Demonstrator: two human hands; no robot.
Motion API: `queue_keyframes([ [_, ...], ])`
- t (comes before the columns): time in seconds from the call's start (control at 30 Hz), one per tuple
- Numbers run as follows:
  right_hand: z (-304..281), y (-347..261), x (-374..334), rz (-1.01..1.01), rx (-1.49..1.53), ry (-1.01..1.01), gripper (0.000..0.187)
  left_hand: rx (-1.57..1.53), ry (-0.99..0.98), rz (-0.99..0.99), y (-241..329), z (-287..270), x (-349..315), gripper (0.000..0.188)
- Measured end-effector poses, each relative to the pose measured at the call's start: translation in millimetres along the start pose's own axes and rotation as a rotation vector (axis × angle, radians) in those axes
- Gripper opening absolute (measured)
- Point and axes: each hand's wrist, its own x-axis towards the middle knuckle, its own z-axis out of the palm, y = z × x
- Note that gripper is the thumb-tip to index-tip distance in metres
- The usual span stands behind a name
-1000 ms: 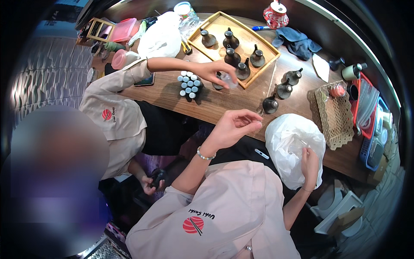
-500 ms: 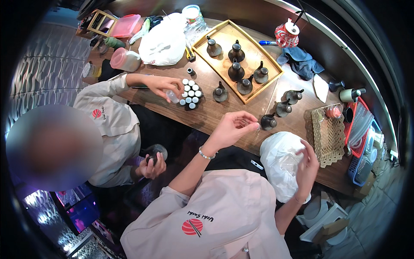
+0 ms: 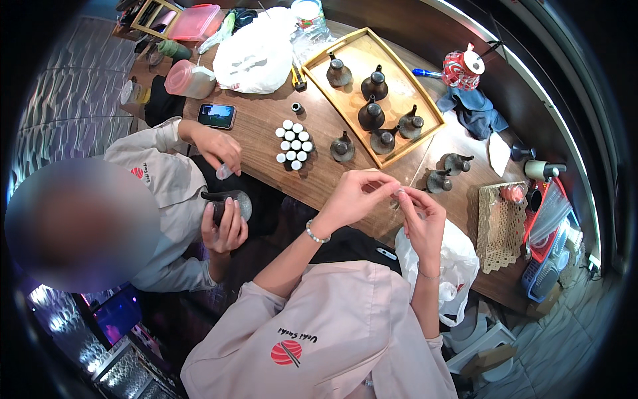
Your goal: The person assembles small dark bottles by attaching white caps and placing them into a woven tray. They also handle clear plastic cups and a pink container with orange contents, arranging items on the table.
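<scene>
My left hand [image 3: 359,198] and my right hand [image 3: 424,218] meet over the table's front edge, fingertips pinched together on something small and pale that I cannot make out. Below my right wrist lies a crumpled white plastic bag [image 3: 458,263]. Just beyond my hands stand two small dark spouted bottles [image 3: 438,181]; a third spot beside them is hidden by my right fingers. Another dark spouted bottle [image 3: 342,147] stands left of a wooden tray [image 3: 332,100], which holds several more. At my left a co-worker holds a dark bottle [image 3: 229,205] and a small clear piece [image 3: 224,171].
Several white-capped vials [image 3: 296,145] cluster mid-table, near a phone [image 3: 217,116]. A stuffed white bag [image 3: 256,56] and a yellow cutter [image 3: 298,78] lie farther back. At the right are a woven basket [image 3: 488,229], a red basket [image 3: 548,223] and a blue cloth [image 3: 475,113].
My right hand has left the white bag and come up to my left fingertips. The co-worker's hand has drawn back from the vials, uncovering the phone; their dark bottle is raised slightly.
</scene>
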Motion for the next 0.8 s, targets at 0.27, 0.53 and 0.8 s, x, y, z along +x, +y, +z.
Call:
queue_keyframes([
  [0.27,-6.6,1.0,15.2,0.028,0.009,-0.009,0.016,0.755,1.005,0.286,-40.9,-102.3,67.0,0.042],
  [0.53,-18.6,4.9,24.9,0.060,-0.023,-0.009,0.012,1.072,1.092,-0.080,-98.3,-173.2,130.2,0.070],
  [0.8,-23.3,1.8,26.7,0.025,-0.005,0.059,0.016,1.009,1.003,-0.203,-105.8,-188.3,132.8,0.039],
])
